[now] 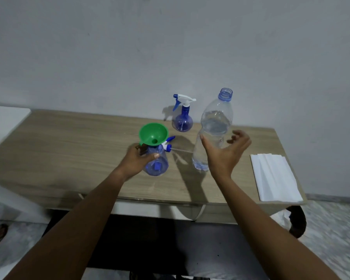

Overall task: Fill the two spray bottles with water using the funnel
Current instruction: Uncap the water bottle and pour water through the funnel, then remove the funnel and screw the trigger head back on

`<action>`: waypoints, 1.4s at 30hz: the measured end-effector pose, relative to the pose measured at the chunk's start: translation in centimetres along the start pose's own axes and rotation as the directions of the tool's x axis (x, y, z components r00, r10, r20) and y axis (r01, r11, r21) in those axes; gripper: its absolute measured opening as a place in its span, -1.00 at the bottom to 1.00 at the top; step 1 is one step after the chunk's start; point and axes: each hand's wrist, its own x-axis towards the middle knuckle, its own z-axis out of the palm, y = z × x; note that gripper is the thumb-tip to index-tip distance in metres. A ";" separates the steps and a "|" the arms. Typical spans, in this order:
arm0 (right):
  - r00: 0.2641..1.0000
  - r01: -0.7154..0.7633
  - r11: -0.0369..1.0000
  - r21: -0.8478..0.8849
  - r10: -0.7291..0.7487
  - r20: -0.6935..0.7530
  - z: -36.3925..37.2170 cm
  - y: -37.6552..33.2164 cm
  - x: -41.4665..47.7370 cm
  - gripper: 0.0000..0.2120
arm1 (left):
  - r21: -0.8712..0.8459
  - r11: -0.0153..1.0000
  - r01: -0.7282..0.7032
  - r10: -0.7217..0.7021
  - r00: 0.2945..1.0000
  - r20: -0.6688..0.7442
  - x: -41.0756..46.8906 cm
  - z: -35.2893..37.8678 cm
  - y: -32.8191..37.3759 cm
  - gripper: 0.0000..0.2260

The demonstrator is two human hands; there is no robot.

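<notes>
**Funnel in the neck, right hand half-open at the water bottle**

My left hand (138, 158) covers one side of the near spray bottle (158, 166), and the green funnel (153, 133) in its neck hides part of the loose spray head (168, 143) behind. That hand grips the bottle mid-table (69, 142). My right hand (224, 152) is spread, fingers loosely curled, at the uncapped water bottle (216, 122); I cannot tell if it makes contact. The second spray bottle (182, 120) stands near the far edge.

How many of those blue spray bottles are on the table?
2. The far spray bottle stands at the back, sprayer on. The near spray bottle is gripped by the left hand, green funnel in its neck. None seems hidden.
</notes>
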 end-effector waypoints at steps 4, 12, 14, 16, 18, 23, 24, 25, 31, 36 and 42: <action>0.944 -0.021 0.983 0.184 -0.041 0.328 1.6 -0.7 -3.1 -0.75 | -0.008 1.000 0.016 -0.016 0.998 0.058 -1.0 -1.0 -0.3 -0.67; 0.552 -0.240 0.950 0.201 -0.036 0.833 5.8 -3.0 -4.0 -0.03 | 0.048 0.998 0.029 -0.035 0.991 0.131 -2.1 -2.0 0.2 -0.71; 0.557 -0.246 0.946 0.213 -0.042 0.830 6.5 -3.7 -4.2 -0.09 | 0.055 0.998 0.035 -0.042 0.991 0.128 -2.2 -2.3 0.2 -0.58; 0.574 -0.284 0.933 0.220 -0.019 0.819 7.0 -4.4 -4.4 -0.16 | 0.064 0.998 0.010 -0.020 0.988 0.152 -2.3 -2.6 0.0 -0.51; 0.601 -0.321 0.918 0.232 0.008 0.799 7.3 -5.5 -4.1 -0.21 | 0.086 0.996 -0.025 0.012 0.989 0.149 -2.2 -2.5 0.0 -0.55; 0.701 -0.400 0.872 0.284 0.092 0.707 7.6 -7.7 -0.9 -0.31 | 0.031 0.999 0.013 -0.016 0.997 0.069 -1.2 -3.8 -0.7 -0.57; 0.706 -0.385 0.884 0.266 0.096 0.702 7.7 -7.5 -0.3 -0.35 | 0.031 0.999 0.004 -0.006 0.998 0.063 -0.9 -4.3 -0.8 -0.57; 0.699 -0.357 0.907 0.223 0.102 0.708 7.8 -7.0 0.0 -0.36 | 0.032 0.999 -0.011 0.009 0.998 0.055 -0.6 -4.8 -0.9 -0.57; 0.565 -0.085 0.969 -0.231 0.238 0.790 9.0 0.7 -2.8 -0.35 | 0.036 0.997 -0.067 0.066 0.997 0.045 0.6 -6.6 -0.9 -0.54; 0.489 -0.001 0.931 -0.365 0.319 0.812 9.7 3.2 -3.8 -0.25 | 0.025 0.998 -0.051 0.050 0.996 0.071 0.7 -6.9 -1.0 -0.54; 0.422 0.076 0.919 -0.388 0.323 0.847 10.0 3.1 -3.2 -0.08 | 0.047 0.998 -0.049 0.046 0.996 0.075 0.8 -7.1 -1.2 -0.55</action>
